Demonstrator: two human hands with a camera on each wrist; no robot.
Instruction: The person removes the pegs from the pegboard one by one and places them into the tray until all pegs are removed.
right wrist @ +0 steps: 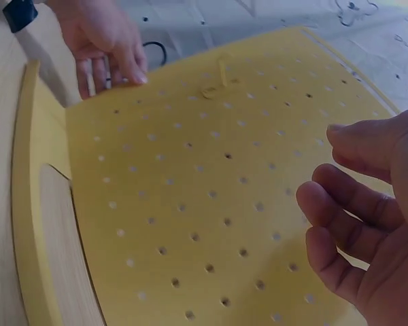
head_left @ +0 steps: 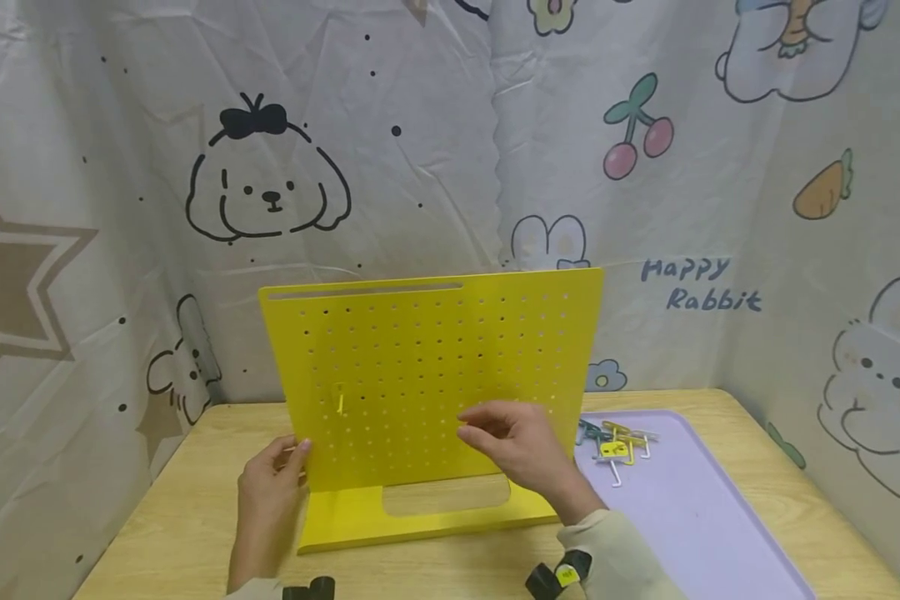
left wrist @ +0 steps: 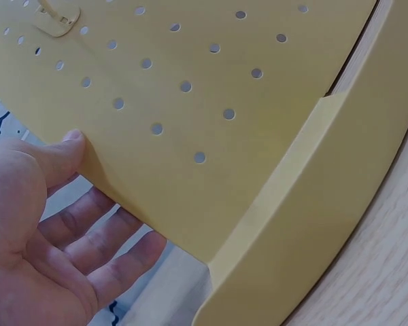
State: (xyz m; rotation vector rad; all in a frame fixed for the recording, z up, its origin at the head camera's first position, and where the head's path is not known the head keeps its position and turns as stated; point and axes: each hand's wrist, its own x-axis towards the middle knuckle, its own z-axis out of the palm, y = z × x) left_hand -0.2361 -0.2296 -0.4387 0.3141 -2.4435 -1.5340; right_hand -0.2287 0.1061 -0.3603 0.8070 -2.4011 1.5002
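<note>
A yellow pegboard stands upright on its base, leaning slightly back. My left hand holds its lower left edge. In the left wrist view the thumb lies on the front face and the other fingers reach behind the edge. One yellow hook is mounted on the left part of the board. My right hand hovers in front of the board's lower right part. Its fingers are loosely bent in the right wrist view, with nothing between them and the thumb.
A lilac tray lies right of the board on the wooden table. Several green, yellow and white hooks are heaped at its far left corner. A printed curtain hangs behind and around the table.
</note>
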